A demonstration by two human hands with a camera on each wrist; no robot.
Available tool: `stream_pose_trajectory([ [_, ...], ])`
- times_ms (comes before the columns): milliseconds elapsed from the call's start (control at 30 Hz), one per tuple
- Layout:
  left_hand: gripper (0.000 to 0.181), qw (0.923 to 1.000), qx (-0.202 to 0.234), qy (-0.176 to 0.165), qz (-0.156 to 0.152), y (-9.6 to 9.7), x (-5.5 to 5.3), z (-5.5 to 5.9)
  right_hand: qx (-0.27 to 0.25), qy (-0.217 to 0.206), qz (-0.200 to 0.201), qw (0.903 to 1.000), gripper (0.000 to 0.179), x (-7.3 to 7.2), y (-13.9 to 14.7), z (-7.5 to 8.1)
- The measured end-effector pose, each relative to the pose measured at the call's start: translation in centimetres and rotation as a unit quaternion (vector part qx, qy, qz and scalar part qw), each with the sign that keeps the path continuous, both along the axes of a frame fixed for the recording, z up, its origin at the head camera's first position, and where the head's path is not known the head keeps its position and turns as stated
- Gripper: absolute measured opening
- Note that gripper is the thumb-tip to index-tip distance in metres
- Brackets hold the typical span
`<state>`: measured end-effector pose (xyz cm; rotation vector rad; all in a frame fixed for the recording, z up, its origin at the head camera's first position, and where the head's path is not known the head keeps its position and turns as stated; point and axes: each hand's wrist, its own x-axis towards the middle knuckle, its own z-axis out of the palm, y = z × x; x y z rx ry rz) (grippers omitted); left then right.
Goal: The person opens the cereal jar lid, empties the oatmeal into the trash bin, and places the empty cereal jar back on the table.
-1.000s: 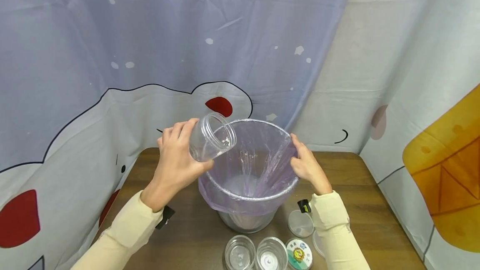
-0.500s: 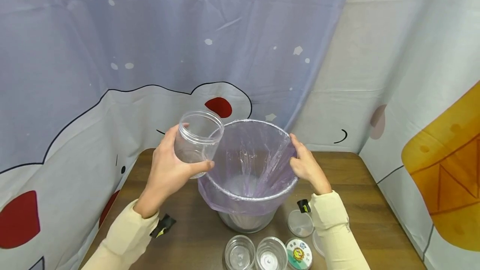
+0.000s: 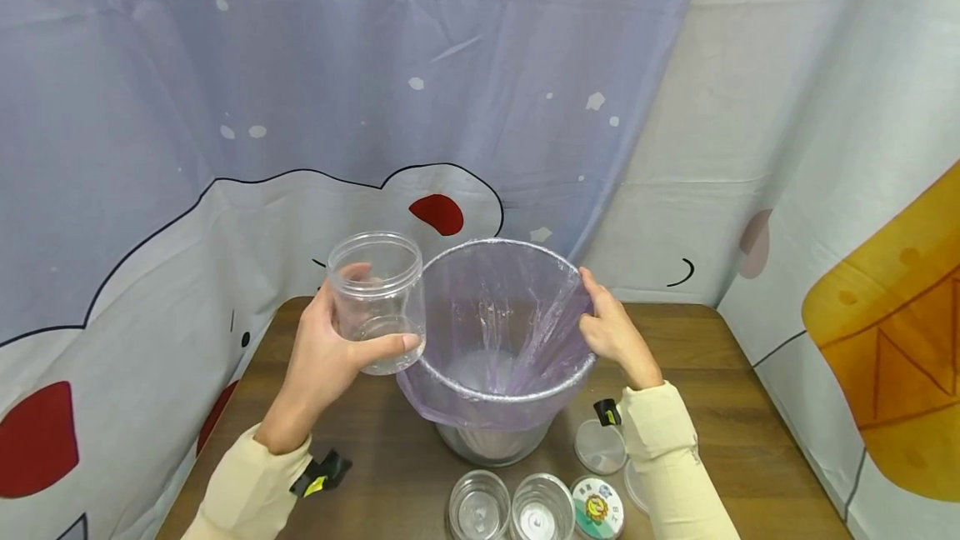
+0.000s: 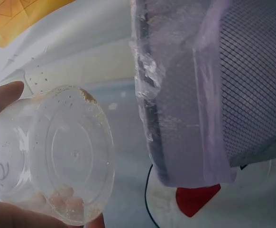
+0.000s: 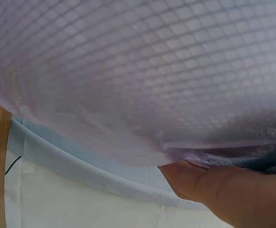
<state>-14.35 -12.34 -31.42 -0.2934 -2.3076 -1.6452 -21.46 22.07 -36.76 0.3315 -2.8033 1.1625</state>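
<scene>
My left hand (image 3: 318,361) grips a clear plastic jar (image 3: 386,307) beside the left rim of the trash bin, fingers round its far side and thumb across the front. The jar is lidless and stands nearly upright in the air. In the left wrist view, crumbs (image 4: 88,96) show at its base. A purple bin liner (image 3: 457,336) is folded over the rim of the mesh trash bin (image 3: 491,444). At the right of that rim, my right hand (image 3: 617,336) holds the edge through the liner. The right wrist view shows its thumb (image 5: 242,190) against the rim; other fingers are mostly hidden.
The bin stands on a wooden table (image 3: 360,457). In front of it are two clear jars (image 3: 480,511), a lid with a printed label (image 3: 597,509) and a clear lid (image 3: 600,447). Another lid (image 3: 636,486) is partly under my right sleeve. A printed curtain (image 3: 375,65) hangs behind.
My left hand has turned the jar from tilted over the bin to nearly upright and moved it left, off the opening. My right hand has stayed at the rim.
</scene>
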Motion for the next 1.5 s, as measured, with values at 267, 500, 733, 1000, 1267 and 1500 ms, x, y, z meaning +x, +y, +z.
stream_pose_trajectory([
  [267, 0.080, 0.9995, 0.008, 0.028, -0.008, 0.2, 0.8, -0.2, -0.004, -0.005, -0.003, 1.0000, 0.077, 0.0, 0.1, 0.1],
  [500, 0.083, 0.9968, 0.056, 0.046, -0.034, 0.2, 1.8, -0.5, -0.008, -0.002, -0.003, 1.0000, 0.076, -0.1, 0.1, 0.1],
  [733, 0.087, 0.9943, 0.091, 0.049, -0.027, 0.0, 3.5, -0.7, -0.008, 0.005, -0.001, 1.0000, 0.075, -0.1, 0.0, 0.0],
  [1000, 0.087, 0.9902, 0.134, 0.034, -0.020, -0.1, 5.5, -1.4, -0.005, -0.003, -0.006, 1.0000, 0.075, 0.0, 0.0, -0.1],
  [1267, 0.091, 0.9899, 0.139, 0.021, 0.019, -0.3, 6.3, -2.4, -0.003, 0.002, -0.002, 1.0000, 0.075, -0.2, 0.0, 0.0],
  [1500, 0.090, 0.9902, 0.135, 0.027, 0.021, 0.0, 6.5, -2.9, -0.002, 0.003, 0.000, 1.0000, 0.075, -0.3, 0.0, -0.1],
])
